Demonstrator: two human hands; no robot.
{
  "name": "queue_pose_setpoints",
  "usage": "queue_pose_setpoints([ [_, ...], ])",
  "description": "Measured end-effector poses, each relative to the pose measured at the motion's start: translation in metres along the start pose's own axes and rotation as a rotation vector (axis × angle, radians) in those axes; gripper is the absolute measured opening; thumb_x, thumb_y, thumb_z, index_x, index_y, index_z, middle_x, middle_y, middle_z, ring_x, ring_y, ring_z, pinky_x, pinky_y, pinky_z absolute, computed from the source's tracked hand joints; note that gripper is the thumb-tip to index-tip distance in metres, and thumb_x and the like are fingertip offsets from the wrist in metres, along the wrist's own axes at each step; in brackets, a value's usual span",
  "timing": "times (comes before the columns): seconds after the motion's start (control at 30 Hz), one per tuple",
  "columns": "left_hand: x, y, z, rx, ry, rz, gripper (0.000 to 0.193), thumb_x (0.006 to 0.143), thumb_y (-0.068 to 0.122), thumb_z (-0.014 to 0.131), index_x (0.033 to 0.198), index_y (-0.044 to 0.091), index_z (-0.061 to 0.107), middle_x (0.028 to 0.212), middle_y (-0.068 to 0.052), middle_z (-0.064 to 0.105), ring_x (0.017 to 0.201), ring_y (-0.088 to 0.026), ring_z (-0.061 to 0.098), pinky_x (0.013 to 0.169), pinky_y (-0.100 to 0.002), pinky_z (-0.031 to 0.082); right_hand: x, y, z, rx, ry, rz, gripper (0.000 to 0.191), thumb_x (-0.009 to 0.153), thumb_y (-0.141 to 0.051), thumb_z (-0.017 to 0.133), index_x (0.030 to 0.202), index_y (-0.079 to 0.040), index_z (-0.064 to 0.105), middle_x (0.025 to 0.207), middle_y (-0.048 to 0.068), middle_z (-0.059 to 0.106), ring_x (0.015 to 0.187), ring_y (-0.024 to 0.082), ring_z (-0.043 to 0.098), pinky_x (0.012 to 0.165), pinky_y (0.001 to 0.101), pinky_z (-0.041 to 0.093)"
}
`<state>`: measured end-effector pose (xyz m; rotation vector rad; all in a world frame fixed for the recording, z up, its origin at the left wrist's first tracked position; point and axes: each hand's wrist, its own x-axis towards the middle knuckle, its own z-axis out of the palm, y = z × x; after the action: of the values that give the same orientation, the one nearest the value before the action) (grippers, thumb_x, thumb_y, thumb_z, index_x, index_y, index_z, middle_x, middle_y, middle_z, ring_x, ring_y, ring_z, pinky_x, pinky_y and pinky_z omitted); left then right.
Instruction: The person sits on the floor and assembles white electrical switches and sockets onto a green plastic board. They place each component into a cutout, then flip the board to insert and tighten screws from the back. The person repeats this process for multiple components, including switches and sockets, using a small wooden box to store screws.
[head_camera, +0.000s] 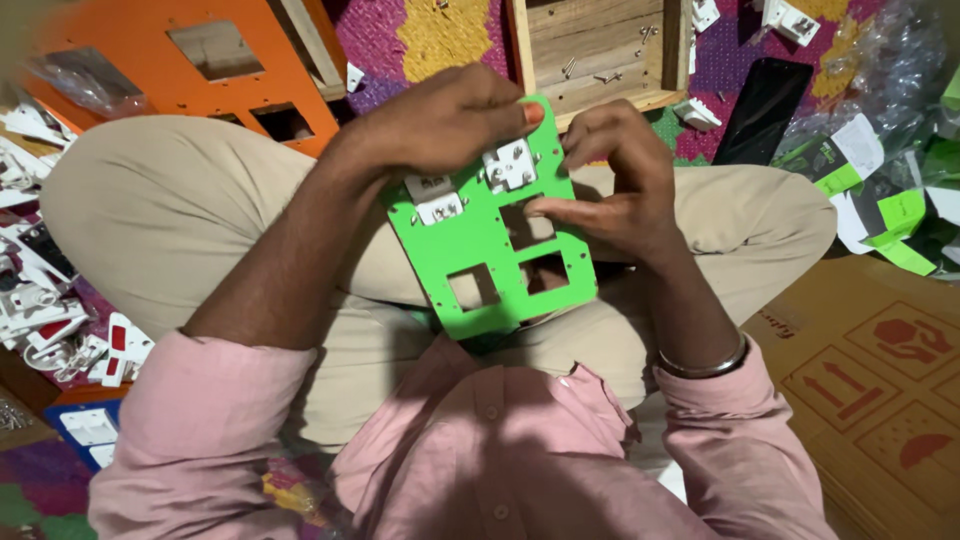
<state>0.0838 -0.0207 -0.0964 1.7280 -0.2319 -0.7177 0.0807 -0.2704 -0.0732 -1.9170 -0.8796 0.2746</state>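
We hold a flat green plastic panel with square cut-outs (487, 245) over our lap. Our left hand (450, 118) clamps its top edge, above two white socket modules (510, 165) mounted on it. Our right hand (610, 180) pinches its right edge. A wooden tray with loose screws (600, 50) lies beyond the panel.

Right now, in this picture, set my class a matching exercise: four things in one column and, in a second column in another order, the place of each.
Things:
1. green panel
2. orange panel
3. wooden tray
4. cardboard box

Places:
A. bottom right, on the floor
B. top left, behind the knee
C. between both hands, over the lap
D. top centre, with loose screws in it

Pairs: 1-C, 2-B, 3-D, 4-A. The left hand and the right hand both hold the green panel.
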Motion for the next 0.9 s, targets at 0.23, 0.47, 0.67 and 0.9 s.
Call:
queue_pose_setpoints([
  [0.23, -0.0002, 0.0009, 0.0026, 0.01, -0.019, -0.036, 0.049, 0.103, 0.04, 0.057, 0.075, 0.002, 0.065, 0.055, -0.001, 0.052, 0.051, -0.011, 0.048, 0.048, -0.036, 0.038, -0.0049, 0.0052, 0.0016, 0.104, -0.003, 0.032, 0.058, 0.078, -0.029, 0.099, 0.12, -0.006, 0.066, 0.113, 0.007, 0.059, 0.102, 0.015, 0.061, 0.085, 0.0279, 0.054],
  [0.47, -0.003, 0.0026, 0.0, -0.024, -0.013, -0.026, 0.051, 0.105, 0.041, 0.055, 0.073, 0.003, 0.063, 0.055, 0.0, 0.05, 0.049, -0.011, 0.046, 0.047, -0.036, 0.038, -0.004, 0.0033, 0.0005, 0.096, 0.007, -0.004, 0.053, 0.076, -0.027, 0.1, 0.11, -0.01, 0.063, 0.11, 0.008, 0.065, 0.098, 0.017, 0.065, 0.087, 0.0295, 0.054],
  [0.67, -0.0001, -0.0024, 0.0008, 0.018, 0.0, -0.042, 0.05, 0.105, 0.041, 0.055, 0.071, 0.004, 0.063, 0.054, -0.001, 0.048, 0.048, -0.011, 0.043, 0.046, -0.037, 0.035, -0.0058, 0.005, 0.0002, 0.015, -0.061, -0.012, 0.058, 0.073, -0.025, 0.099, 0.118, -0.001, 0.072, 0.11, 0.012, 0.069, 0.104, 0.022, 0.068, 0.09, 0.0332, 0.055],
  [0.9, 0.0002, -0.0024, 0.0002, 0.017, 0.022, -0.052, 0.051, 0.105, 0.04, 0.055, 0.069, 0.004, 0.062, 0.052, 0.0, 0.047, 0.047, -0.011, 0.042, 0.045, -0.036, 0.035, -0.0053, 0.0049, 0.0017, 0.148, -0.025, 0.04, 0.063, 0.073, -0.027, 0.099, 0.12, -0.001, 0.067, 0.114, 0.011, 0.067, 0.103, 0.019, 0.066, 0.091, 0.0303, 0.054],
])
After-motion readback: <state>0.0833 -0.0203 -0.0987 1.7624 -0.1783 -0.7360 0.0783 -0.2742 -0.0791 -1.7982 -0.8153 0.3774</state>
